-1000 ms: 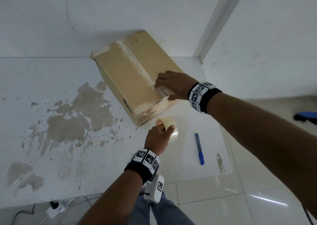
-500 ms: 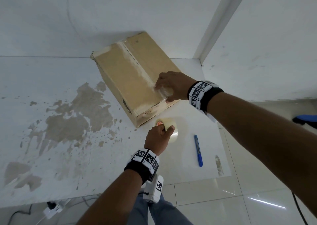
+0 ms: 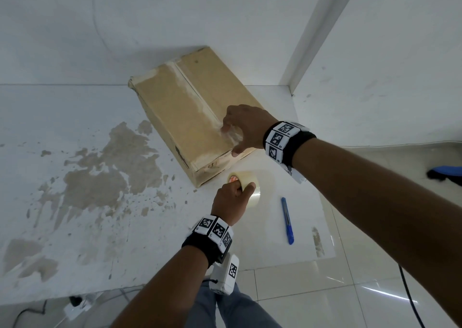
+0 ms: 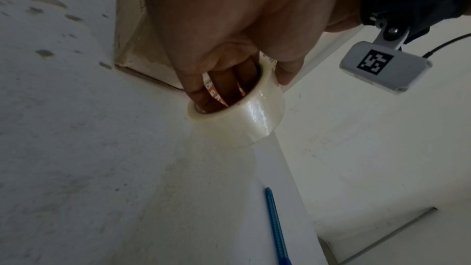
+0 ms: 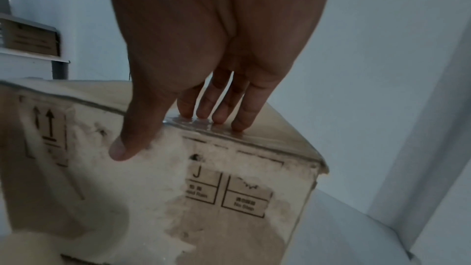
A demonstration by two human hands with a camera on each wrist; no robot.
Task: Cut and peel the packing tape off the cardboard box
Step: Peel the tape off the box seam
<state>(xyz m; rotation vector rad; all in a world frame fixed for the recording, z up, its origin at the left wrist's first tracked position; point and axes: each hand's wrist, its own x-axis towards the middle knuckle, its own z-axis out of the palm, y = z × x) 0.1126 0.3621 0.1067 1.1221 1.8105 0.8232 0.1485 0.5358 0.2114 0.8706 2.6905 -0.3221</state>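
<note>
A brown rectangular cardboard box (image 3: pixel 192 112) lies at an angle on a white floor sheet (image 3: pixel 75 152) marked with brownish stains, its far end close to the white wall. A strip of clear packing tape (image 3: pixel 231 135) runs along the box's centre seam, wrinkled near the near edge. The right hand (image 3: pixel 246 127) rests on that wrinkled part, fingertips on the tape and thumb down over the box's near edge. Just in front of the box, the left hand (image 3: pixel 231 200) grips a roll of clear tape (image 3: pixel 246 186), fingers inside its core. A blue utility knife (image 3: pixel 287 220) lies on the sheet to the right of the roll, apart from it.
</note>
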